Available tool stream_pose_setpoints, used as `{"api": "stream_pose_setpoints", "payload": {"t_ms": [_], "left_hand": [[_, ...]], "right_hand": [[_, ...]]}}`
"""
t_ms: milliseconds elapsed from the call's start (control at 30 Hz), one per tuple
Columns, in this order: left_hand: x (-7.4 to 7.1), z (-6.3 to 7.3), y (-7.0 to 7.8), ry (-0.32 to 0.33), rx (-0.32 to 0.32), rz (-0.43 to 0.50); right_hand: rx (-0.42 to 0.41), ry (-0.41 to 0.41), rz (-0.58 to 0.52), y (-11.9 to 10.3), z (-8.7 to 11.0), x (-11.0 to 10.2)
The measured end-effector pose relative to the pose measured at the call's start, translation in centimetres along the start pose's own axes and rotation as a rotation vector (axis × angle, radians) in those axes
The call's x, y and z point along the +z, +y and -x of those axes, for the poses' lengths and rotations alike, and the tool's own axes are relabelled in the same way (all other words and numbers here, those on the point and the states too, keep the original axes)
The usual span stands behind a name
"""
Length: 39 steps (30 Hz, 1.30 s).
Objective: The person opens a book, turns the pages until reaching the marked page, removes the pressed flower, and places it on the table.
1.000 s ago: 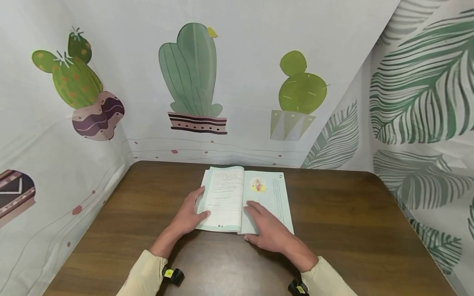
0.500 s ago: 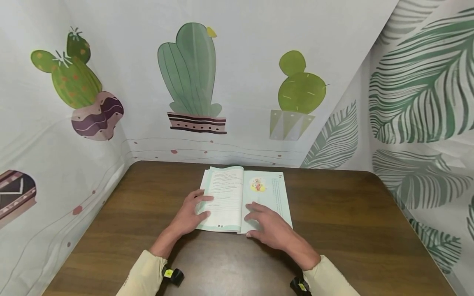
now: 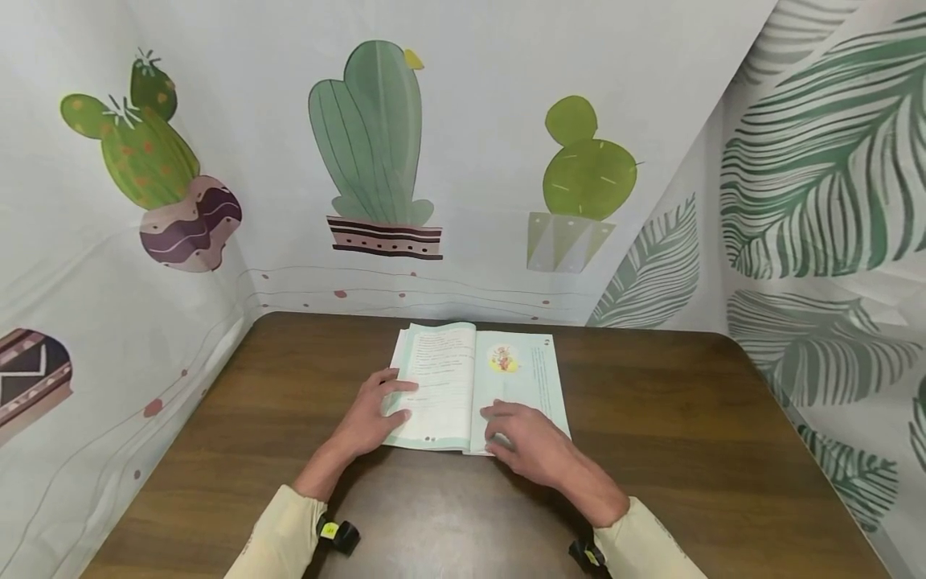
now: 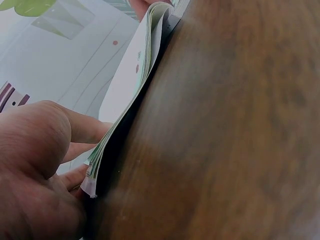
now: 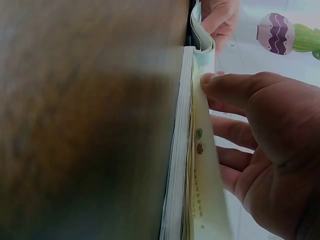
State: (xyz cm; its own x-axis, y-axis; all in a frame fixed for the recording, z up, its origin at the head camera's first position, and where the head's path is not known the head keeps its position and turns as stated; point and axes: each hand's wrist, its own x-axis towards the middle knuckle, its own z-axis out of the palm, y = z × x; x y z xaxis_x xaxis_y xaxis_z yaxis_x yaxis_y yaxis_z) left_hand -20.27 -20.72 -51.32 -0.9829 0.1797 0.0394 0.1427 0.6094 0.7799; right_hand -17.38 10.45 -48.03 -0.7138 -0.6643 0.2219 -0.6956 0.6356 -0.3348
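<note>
An open book lies on the table, a white printed page on its left and a pale green page with a small round picture on its right. My left hand rests at the left edge, its thumb and index finger over the white page. In the left wrist view, the thumb of the left hand touches the page near the edge; other fingertips are partly hidden. My right hand lies over the lower right page with bent fingers. The right wrist view shows the thumb of the right hand touching the page near the spine.
The dark wooden table extends around the book. White cloth printed with cacti and leaves hangs behind and at both sides. A small black device is strapped at the left wrist, and another at the right.
The left index finger has moved from the book's edge onto the white page. My right hand has drawn slightly right, away from the spine, and its fingers have bent more.
</note>
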Motion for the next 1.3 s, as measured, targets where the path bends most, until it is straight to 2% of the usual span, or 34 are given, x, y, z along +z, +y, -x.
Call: {"api": "stream_pose_setpoints", "payload": {"t_ms": [167,333,567,667,767,967,1167,1233,1300], "left_hand": [[0.0,0.0,-0.2,-0.001,-0.002,-0.006],[0.0,-0.1,-0.3,-0.002,0.002,-0.011],[0.1,-0.1,-0.2,-0.002,0.001,-0.005],[0.2,-0.1,-0.2,0.001,-0.005,-0.003],[0.3,-0.1,-0.3,0.003,-0.009,-0.001],[0.3,-0.2,-0.4,-0.002,0.001,-0.006],[0.2,-0.2,-0.5,-0.01,0.0,-0.008],[0.2,-0.3,-0.5,-0.012,-0.002,-0.012],[0.1,-0.3,-0.4,-0.013,-0.006,-0.013]], "right_hand": [[-0.055,0.002,0.021,0.2,0.2,-0.2],[-0.035,-0.022,0.041,0.3,0.7,-0.7],[-0.022,-0.001,0.018,1.1,1.7,-1.5],[0.034,-0.008,0.0,1.7,2.3,-1.8],[0.097,0.022,-0.029,2.6,3.1,-2.1],[0.31,0.16,-0.092,4.1,4.5,-2.4],[0.536,0.321,-0.13,4.8,4.6,-2.4],[0.583,0.354,-0.163,4.8,4.5,-2.3],[0.589,0.364,-0.195,4.6,4.3,-2.1]]}}
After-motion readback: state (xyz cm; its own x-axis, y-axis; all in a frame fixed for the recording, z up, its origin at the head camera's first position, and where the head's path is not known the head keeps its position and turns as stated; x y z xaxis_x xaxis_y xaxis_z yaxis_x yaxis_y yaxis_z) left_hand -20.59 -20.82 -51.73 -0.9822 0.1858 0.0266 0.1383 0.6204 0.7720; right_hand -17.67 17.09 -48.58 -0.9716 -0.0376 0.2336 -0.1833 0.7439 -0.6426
